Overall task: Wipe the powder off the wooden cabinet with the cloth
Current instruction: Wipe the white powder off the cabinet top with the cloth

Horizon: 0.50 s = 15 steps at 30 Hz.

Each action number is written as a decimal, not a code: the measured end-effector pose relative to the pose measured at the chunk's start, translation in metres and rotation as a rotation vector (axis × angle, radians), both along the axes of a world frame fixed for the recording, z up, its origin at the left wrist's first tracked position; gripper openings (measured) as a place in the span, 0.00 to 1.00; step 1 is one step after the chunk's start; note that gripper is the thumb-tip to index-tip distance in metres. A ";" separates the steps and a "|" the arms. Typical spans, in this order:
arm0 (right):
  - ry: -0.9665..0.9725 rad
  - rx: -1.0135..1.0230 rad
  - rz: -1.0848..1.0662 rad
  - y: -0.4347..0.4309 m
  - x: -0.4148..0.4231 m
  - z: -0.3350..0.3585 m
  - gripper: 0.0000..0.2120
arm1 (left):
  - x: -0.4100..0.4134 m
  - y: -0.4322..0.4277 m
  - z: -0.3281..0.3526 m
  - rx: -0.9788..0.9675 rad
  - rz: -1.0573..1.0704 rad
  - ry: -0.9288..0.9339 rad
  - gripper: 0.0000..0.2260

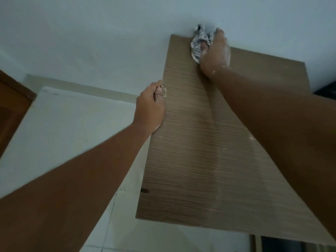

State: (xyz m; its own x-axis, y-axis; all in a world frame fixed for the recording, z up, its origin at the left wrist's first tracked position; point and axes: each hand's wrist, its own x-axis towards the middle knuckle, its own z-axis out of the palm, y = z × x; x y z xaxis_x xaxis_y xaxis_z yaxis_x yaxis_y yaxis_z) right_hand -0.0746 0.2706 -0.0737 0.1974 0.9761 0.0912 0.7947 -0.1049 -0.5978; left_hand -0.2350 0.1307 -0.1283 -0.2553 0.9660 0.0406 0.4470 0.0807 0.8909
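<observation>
At the far left edge is a piece of a dark brown door (11, 106). Next to it is a pale wall (72, 124) that goes up to the ceiling (91, 33).

The left hand (150, 108) comes next. It is curled up at the left side edge of the wooden cabinet (190, 151). Its fingers (159, 91) are bent in tight around a small clear loop (164, 92) that sticks out from the cabinet edge. The loop sits right at the fingertips. I cannot tell what the loop is. The heel of this hand is pushed up against the cabinet side.

The cabinet door is a big light brown board with thin lines across it. Some white powder (221, 170) is smeared on it in faint streaks, far below the right fingers. A few tiny white specks are near the left edge, just above the left fingers. A small dark spot is low on the left side of the board.

The right hand (215, 55) reaches way up to the top edge of the cabinet. Its fingers (221, 33) are closed around a bunched-up cloth (199, 44) with black and white marks. The cloth pokes out to the left of the fingers and above them. It touches the top of the board, right where the cabinet meets the ceiling. White powder is stuck on the back of this hand and on the wrist.
</observation>
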 end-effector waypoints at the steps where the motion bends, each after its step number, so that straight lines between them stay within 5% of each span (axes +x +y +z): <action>1: -0.040 -0.027 -0.020 0.006 -0.006 -0.003 0.25 | 0.000 0.000 0.000 0.006 0.005 0.002 0.16; 15: -0.265 -0.009 0.396 0.014 -0.038 -0.003 0.22 | 0.001 0.000 0.004 0.003 0.021 0.003 0.16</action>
State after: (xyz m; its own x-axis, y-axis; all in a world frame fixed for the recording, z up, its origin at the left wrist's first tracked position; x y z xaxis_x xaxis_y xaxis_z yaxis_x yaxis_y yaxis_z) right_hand -0.1124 0.2843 -0.0768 -0.2188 0.9725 0.0796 0.8995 0.2326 -0.3698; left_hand -0.2338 0.1303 -0.1239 -0.2757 0.9602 0.0442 0.4481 0.0877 0.8897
